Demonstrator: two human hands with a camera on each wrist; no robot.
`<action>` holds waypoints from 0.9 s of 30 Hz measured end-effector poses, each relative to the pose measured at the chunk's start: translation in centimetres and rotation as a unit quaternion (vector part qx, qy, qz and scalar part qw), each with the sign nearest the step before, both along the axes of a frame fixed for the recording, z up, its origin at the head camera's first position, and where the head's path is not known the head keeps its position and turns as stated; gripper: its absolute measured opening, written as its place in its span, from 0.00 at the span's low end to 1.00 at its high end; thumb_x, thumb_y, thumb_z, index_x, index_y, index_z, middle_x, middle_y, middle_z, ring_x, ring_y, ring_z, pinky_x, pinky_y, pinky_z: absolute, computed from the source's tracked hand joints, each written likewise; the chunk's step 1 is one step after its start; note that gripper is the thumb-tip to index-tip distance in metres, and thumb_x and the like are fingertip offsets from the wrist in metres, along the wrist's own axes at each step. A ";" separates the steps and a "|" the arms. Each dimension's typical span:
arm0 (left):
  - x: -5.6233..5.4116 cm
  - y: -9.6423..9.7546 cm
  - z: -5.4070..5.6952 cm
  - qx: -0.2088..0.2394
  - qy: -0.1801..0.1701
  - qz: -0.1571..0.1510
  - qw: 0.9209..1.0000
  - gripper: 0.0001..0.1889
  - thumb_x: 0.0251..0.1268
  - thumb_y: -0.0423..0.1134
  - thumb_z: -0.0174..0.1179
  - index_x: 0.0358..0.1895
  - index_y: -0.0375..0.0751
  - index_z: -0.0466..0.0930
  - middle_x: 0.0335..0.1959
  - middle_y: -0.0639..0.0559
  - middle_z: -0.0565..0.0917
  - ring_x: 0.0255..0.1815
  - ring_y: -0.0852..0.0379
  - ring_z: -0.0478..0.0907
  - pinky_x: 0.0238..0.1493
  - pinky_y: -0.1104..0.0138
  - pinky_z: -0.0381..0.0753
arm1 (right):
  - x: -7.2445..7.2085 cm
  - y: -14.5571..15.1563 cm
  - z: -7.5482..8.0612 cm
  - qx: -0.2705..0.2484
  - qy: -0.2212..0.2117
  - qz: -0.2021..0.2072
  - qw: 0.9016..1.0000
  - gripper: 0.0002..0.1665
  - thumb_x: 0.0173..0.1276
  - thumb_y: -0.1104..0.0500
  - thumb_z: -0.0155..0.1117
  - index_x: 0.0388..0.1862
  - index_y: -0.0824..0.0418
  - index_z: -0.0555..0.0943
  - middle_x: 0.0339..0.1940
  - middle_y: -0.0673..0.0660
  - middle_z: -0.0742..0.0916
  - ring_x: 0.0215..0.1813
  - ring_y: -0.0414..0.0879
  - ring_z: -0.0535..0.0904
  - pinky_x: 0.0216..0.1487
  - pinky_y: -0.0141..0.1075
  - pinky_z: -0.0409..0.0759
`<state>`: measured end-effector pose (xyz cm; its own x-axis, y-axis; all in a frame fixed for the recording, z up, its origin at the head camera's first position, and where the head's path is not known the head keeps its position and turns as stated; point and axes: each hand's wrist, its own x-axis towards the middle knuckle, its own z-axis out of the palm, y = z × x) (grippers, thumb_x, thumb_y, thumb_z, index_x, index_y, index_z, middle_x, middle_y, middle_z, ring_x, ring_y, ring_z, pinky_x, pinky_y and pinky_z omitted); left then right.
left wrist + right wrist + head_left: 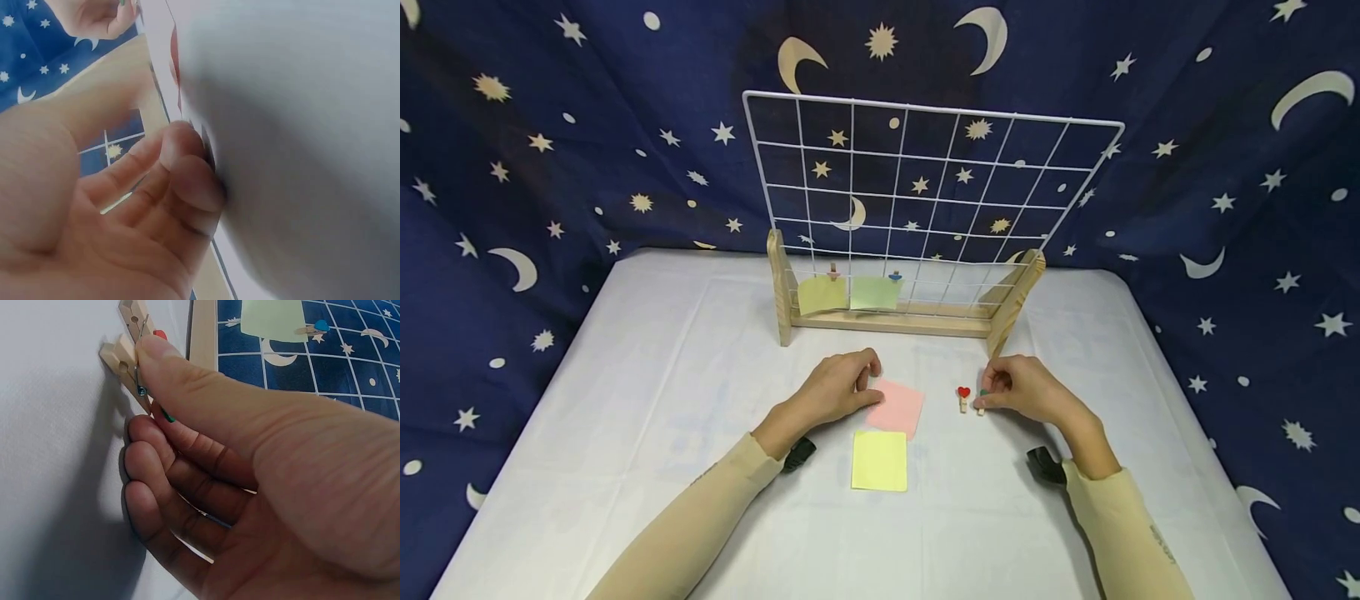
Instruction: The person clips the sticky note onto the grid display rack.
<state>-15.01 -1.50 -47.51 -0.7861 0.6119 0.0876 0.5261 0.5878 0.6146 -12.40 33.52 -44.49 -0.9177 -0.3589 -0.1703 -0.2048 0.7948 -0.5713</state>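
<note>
A pink sticky note (898,408) lies on the white cloth. My left hand (838,387) is at its upper left corner, thumb tip touching the note's left edge and the other fingers loosely bent. Seen in the left wrist view, the left hand (144,206) rests low along the cloth with thumb and fingertips close together. My right hand (1026,389) pinches a small wooden clothespin (122,359) between thumb and index finger; its green ornament (167,416) is mostly hidden. Just left of it lies another small clothespin with a red heart (964,392).
A yellow sticky-note pad (880,461) lies nearer me, below the pink note. Behind stands a white wire grid (951,158) on a wooden base (895,323). Clothespins hold a yellow note (822,295) and a green note (876,293) on its lower left.
</note>
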 end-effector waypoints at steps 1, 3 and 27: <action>0.1 0.0 0.0 -0.004 0.002 -0.002 1.000 0.19 0.60 0.44 0.79 0.48 0.44 0.80 0.30 0.54 0.78 0.27 0.61 0.70 0.32 0.67 0.69 | 0.0 0.0 0.0 0.000 0.001 0.000 1.000 0.16 0.58 0.53 0.85 0.31 0.55 0.83 0.24 0.47 0.82 0.28 0.39 0.76 0.33 0.31 0.74; 0.3 0.1 0.0 -0.012 0.008 -0.007 1.000 0.24 0.58 0.49 0.80 0.51 0.44 0.80 0.32 0.52 0.78 0.28 0.60 0.69 0.32 0.67 0.68 | -0.1 -0.1 0.0 -0.001 0.002 0.001 1.000 0.16 0.58 0.53 0.85 0.31 0.56 0.82 0.24 0.47 0.81 0.28 0.39 0.75 0.33 0.31 0.74; -0.1 0.5 -0.4 0.039 -0.052 0.017 0.998 0.12 0.68 0.39 0.72 0.29 0.46 0.79 0.21 0.58 0.76 0.24 0.63 0.69 0.31 0.70 0.68 | -0.3 0.2 0.1 -0.002 0.006 -0.013 1.000 0.15 0.59 0.55 0.85 0.32 0.57 0.83 0.27 0.48 0.84 0.31 0.41 0.78 0.34 0.31 0.76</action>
